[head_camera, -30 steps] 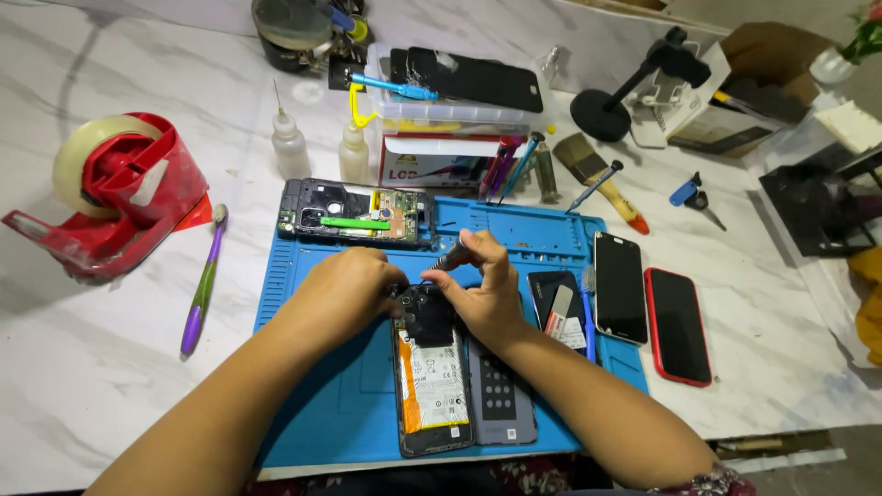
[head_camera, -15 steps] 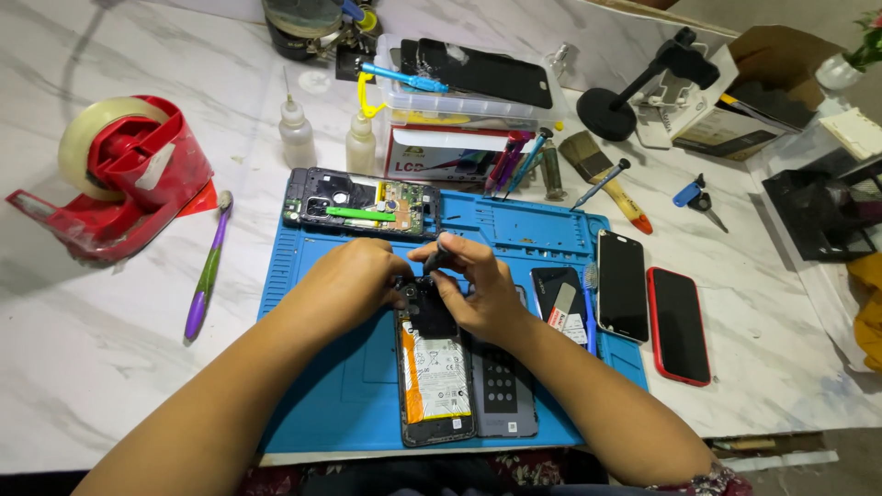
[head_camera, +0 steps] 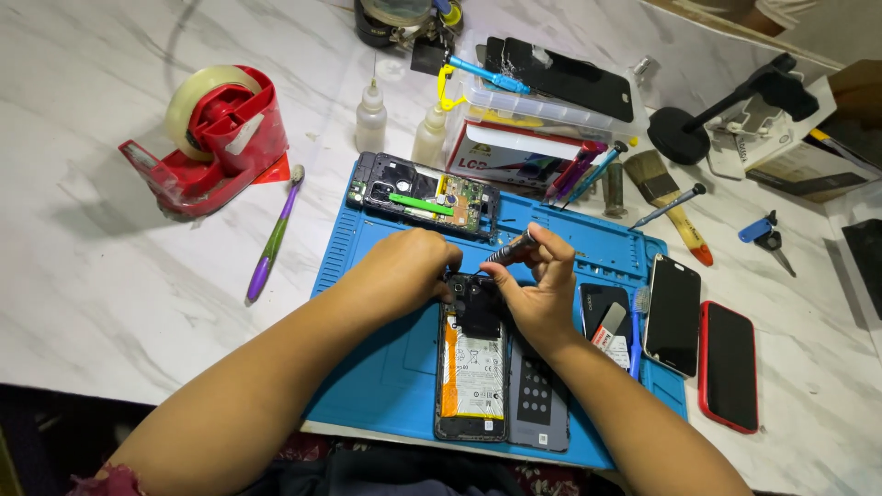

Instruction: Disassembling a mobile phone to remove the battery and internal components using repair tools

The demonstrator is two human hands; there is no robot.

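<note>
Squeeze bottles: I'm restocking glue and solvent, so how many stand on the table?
2. One bottle stands behind the blue mat, right of the tape dispenser; the second bottle stands just right of it, beside the clear box. Others may hide in the clutter behind.

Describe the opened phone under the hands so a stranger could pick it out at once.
Start at the blue repair mat on the white marble table. Near its front edge, below the left hand and the right hand, lies the opened phone, back cover off. Unlike the grey back cover beside it and the opened phone frame at the mat's far edge, it shows a white battery with an orange strip.
</note>
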